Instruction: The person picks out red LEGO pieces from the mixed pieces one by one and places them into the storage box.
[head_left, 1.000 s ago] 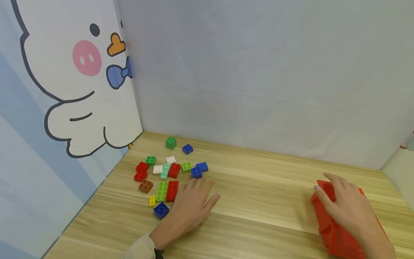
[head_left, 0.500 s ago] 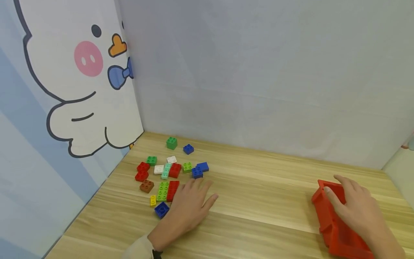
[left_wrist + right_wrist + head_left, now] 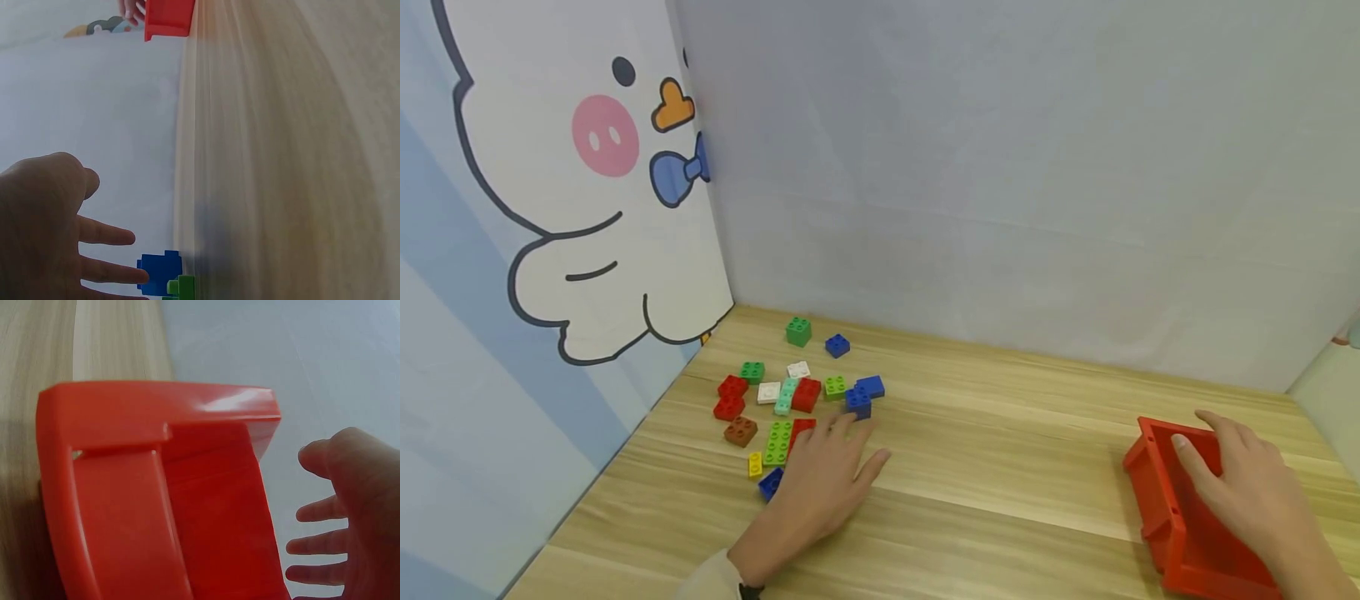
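My left hand (image 3: 820,483) hovers above the table with fingers spread, holding nothing. Partly under it are a long red toy brick (image 3: 802,427) and a blue brick (image 3: 770,483). Just beyond the fingertips sits another blue brick (image 3: 858,403); a lime 2-by-4 brick (image 3: 777,443) lies left of the hand. The left wrist view shows the fingers stretched near a blue brick (image 3: 160,274) and a green one (image 3: 186,287). On the right, my empty right hand (image 3: 1251,492) hangs over the red bin (image 3: 1152,504), its fingers relaxed and clear of the rim (image 3: 156,400) in the right wrist view.
Several more bricks lie scattered farther left, including brown (image 3: 741,432), yellow (image 3: 755,465), white (image 3: 768,393) and red (image 3: 806,395) ones. A green brick (image 3: 798,332) stands nearest the grey back wall (image 3: 1000,183). A cartoon-printed panel (image 3: 602,250) borders the left side.
My right hand has moved rightward over the bin, uncovering more of its inside. My left hand has shifted slightly left and nearer, covering more of the long red brick and the blue brick beside it.
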`<state>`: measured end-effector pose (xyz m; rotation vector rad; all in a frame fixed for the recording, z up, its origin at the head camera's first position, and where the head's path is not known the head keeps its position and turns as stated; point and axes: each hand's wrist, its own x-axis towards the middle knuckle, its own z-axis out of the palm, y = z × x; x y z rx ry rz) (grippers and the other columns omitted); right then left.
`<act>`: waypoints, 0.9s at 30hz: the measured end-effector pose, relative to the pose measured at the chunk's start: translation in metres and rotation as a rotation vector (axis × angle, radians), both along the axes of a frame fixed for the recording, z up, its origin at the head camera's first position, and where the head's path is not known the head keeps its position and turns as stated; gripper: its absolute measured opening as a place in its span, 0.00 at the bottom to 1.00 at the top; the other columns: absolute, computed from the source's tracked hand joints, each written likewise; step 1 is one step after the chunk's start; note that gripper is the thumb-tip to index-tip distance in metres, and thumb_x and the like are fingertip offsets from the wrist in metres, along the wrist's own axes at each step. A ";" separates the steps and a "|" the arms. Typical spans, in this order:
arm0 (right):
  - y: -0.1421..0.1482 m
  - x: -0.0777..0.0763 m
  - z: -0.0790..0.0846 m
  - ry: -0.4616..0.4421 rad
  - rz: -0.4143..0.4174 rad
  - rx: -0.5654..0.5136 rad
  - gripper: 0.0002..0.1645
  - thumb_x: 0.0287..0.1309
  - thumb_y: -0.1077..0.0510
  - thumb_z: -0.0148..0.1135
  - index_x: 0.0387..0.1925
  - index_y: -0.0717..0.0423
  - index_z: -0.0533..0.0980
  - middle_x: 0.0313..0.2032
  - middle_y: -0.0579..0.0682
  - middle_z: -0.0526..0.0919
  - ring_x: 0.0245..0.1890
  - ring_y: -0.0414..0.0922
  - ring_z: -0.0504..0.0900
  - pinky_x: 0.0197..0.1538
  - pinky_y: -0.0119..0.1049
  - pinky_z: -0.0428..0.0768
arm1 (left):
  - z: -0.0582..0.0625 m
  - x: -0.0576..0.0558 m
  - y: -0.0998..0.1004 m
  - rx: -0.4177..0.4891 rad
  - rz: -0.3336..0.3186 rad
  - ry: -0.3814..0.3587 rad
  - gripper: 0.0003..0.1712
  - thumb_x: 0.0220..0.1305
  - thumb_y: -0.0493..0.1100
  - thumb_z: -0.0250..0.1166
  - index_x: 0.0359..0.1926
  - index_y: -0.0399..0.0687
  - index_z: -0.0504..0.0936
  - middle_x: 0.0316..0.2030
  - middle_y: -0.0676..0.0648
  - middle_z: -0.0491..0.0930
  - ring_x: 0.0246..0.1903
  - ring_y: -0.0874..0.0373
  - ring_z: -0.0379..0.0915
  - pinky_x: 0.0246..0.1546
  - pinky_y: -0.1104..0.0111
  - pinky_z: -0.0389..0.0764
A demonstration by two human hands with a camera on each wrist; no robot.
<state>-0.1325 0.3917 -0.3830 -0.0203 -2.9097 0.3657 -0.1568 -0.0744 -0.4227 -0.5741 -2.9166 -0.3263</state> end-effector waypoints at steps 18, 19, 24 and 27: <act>0.009 0.000 -0.002 -0.048 -0.072 0.001 0.43 0.67 0.38 0.43 0.64 0.71 0.52 0.54 0.79 0.57 0.48 0.75 0.56 0.45 0.76 0.60 | -0.008 0.001 -0.013 -0.016 0.045 0.025 0.32 0.69 0.67 0.39 0.62 0.55 0.69 0.62 0.42 0.65 0.60 0.43 0.57 0.52 0.43 0.67; 0.010 0.000 -0.002 -0.049 -0.077 0.002 0.44 0.67 0.38 0.43 0.64 0.72 0.52 0.54 0.79 0.57 0.48 0.74 0.56 0.45 0.76 0.60 | -0.008 0.002 -0.014 -0.020 0.051 0.023 0.32 0.69 0.67 0.39 0.62 0.55 0.69 0.62 0.43 0.65 0.60 0.43 0.57 0.52 0.43 0.67; 0.016 -0.001 -0.005 -0.056 -0.083 -0.005 0.44 0.67 0.38 0.44 0.63 0.73 0.52 0.54 0.79 0.57 0.48 0.74 0.57 0.45 0.75 0.61 | -0.007 0.003 -0.018 -0.038 0.066 0.016 0.32 0.69 0.67 0.39 0.61 0.54 0.70 0.61 0.43 0.65 0.59 0.44 0.58 0.53 0.44 0.67; 0.019 -0.001 -0.008 -0.068 -0.087 -0.010 0.44 0.67 0.38 0.43 0.63 0.74 0.51 0.53 0.79 0.57 0.47 0.73 0.58 0.44 0.74 0.63 | -0.005 0.004 -0.020 -0.039 0.064 0.012 0.31 0.69 0.65 0.42 0.62 0.53 0.69 0.61 0.43 0.65 0.59 0.44 0.58 0.53 0.44 0.68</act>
